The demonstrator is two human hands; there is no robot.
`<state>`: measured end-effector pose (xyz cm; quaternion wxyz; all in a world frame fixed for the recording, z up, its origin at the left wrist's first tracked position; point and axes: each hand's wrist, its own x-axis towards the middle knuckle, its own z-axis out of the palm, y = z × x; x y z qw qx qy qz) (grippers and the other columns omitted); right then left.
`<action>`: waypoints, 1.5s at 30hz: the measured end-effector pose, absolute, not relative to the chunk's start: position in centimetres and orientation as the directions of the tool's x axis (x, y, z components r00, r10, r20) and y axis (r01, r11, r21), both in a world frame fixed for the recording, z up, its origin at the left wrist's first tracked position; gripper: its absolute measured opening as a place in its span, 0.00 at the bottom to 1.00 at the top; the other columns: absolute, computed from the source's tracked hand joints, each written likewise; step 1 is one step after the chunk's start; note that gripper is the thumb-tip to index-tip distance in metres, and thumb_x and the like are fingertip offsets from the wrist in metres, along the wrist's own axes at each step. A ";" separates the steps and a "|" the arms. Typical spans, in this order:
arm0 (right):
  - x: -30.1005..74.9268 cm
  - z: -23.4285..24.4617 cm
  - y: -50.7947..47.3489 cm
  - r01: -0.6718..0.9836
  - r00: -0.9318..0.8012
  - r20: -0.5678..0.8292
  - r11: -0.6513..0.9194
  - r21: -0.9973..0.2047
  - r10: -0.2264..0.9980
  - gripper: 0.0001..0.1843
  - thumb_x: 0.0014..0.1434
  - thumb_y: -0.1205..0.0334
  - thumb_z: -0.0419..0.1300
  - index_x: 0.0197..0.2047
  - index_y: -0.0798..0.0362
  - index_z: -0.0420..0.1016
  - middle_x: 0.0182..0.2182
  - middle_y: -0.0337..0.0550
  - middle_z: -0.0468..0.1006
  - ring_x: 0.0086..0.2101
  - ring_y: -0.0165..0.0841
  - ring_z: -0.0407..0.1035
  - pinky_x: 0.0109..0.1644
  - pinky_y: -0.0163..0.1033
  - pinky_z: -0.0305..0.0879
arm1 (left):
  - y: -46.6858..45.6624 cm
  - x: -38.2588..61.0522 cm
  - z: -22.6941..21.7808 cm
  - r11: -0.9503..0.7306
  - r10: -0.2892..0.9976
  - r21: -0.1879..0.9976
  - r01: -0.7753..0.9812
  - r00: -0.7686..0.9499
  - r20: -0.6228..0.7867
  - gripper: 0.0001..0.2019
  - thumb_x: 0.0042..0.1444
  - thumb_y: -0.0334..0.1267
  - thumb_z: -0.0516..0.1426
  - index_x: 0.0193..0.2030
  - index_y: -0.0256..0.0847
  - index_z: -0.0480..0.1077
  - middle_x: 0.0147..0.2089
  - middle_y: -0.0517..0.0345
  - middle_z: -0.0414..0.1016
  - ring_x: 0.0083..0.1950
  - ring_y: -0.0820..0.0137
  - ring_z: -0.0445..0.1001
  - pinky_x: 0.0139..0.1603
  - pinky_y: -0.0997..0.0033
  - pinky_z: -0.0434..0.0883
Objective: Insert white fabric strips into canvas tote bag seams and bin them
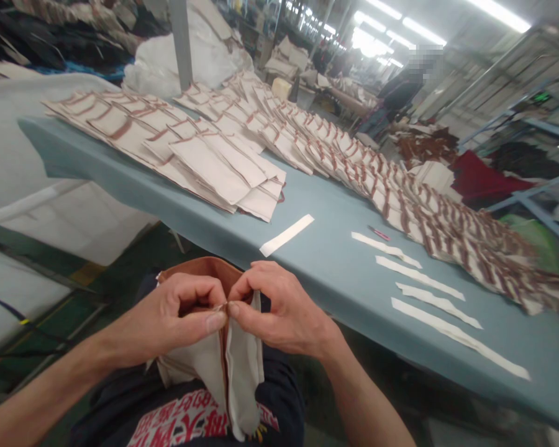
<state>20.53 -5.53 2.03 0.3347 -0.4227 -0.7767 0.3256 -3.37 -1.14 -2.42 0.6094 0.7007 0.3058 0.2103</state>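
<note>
My left hand (181,313) and my right hand (274,310) meet over my lap, both pinching the top edge of a cream fabric pouch with brown trim (235,366). The thumbs and forefingers press together at the pouch's seam. The pouch hangs down between my hands over my dark printed shirt (190,422). Its brown upper flap shows behind my left fingers.
A blue-grey table (335,261) stands in front with overlapping rows of similar cream pouches (223,161), several white fabric strips (428,282) and a small red tool (379,233). A person (400,93) stands far back. White bags lie at left.
</note>
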 end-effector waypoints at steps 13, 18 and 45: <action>20.9 1.7 -5.3 0.438 -0.438 0.398 0.578 -0.688 0.806 0.06 0.75 0.66 0.62 0.44 0.49 0.78 0.39 0.40 0.89 0.40 0.35 0.80 0.60 0.45 0.75 | 0.4 -4.5 0.5 -0.340 0.581 0.901 0.269 0.813 -0.023 0.20 0.77 0.49 0.57 0.34 0.42 0.77 0.30 0.65 0.72 0.30 0.73 0.67 0.30 0.79 0.66; 20.8 1.3 -5.2 0.430 -0.415 0.485 0.636 -0.641 0.770 0.03 0.72 0.65 0.66 0.47 0.48 0.79 0.43 0.42 0.92 0.45 0.36 0.85 0.58 0.43 0.77 | 0.7 -4.6 0.2 -0.344 0.610 0.905 0.250 0.792 0.013 0.21 0.77 0.48 0.59 0.31 0.43 0.74 0.29 0.67 0.71 0.29 0.74 0.65 0.28 0.79 0.64; 20.7 3.1 -2.7 0.494 -0.526 0.121 0.418 -0.763 0.842 0.02 0.67 0.64 0.63 0.40 0.48 0.76 0.34 0.36 0.84 0.32 0.31 0.74 0.41 0.37 0.65 | 0.2 -3.4 1.0 -0.583 0.647 0.758 0.293 0.731 0.215 0.14 0.69 0.34 0.55 0.29 0.43 0.67 0.26 0.68 0.68 0.25 0.76 0.62 0.26 0.76 0.59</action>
